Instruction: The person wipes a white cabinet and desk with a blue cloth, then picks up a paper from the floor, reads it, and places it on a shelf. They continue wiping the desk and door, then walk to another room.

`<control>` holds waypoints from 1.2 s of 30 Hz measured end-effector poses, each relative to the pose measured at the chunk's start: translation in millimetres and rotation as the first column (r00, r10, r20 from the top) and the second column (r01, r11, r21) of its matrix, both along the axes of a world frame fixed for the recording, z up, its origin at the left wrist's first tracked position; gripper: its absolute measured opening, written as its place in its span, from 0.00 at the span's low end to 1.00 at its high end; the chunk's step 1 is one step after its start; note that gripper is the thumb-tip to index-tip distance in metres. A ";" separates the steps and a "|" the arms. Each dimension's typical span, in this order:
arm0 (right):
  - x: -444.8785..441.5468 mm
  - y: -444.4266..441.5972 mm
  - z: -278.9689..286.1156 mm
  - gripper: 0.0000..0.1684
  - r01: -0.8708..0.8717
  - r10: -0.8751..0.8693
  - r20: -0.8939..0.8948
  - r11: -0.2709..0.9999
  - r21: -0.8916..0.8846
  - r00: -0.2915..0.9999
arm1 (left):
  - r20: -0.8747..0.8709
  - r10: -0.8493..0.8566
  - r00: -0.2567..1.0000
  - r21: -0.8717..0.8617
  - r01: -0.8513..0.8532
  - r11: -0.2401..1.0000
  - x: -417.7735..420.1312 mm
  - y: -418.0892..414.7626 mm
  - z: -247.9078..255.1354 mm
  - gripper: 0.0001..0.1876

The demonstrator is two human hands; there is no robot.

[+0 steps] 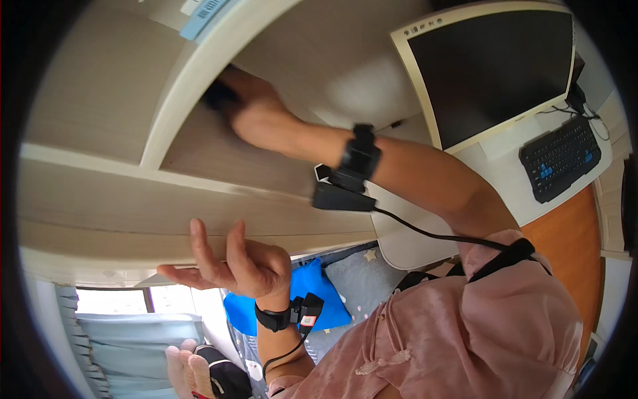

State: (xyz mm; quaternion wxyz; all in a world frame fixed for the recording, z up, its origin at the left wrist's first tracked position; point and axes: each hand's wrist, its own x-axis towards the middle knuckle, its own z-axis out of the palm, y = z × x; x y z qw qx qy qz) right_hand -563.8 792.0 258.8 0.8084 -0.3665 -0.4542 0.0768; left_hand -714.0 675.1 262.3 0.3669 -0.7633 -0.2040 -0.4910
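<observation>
My right hand (254, 102) reaches into a compartment of a pale wooden shelf unit (239, 187). It grips a dark object (219, 95), blurred and partly hidden by the hand and a shelf edge, so its kind is unclear. My left hand (244, 262) is held up beside the unit's lower board, fingers apart and nothing in it. Each wrist carries a black strap with a small device: the right wrist device (349, 169) and the left wrist device (309, 311) both trail a black cable.
A cream-framed monitor (493, 75) and a black keyboard (560, 159) stand on a white desk (413, 234). A blue cushion (319, 294) lies beside a grey starred one (359, 274). A light blue curtain (144, 344) hangs below a window. Pale finger-like shapes (192, 366) show near a black bag-like item (224, 371).
</observation>
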 end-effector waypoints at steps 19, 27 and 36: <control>125.2 53.2 0.7 0.18 0.852 -0.819 0.373 0.509 0.122 0.436 | -0.109 0.083 0.991 0.075 -0.075 0.994 2.8 -0.5 8.7 0.18; 140.2 33.2 -76.3 0.16 0.761 -0.487 0.843 0.629 0.157 0.229 | -0.095 0.108 0.990 0.020 -0.107 0.994 -8.6 1.2 1.9 0.18; 150.0 -13.9 -208.2 0.14 0.635 -0.242 0.838 0.757 -0.152 0.490 | -0.095 0.076 0.993 0.064 -0.071 0.995 -5.2 5.1 5.2 0.18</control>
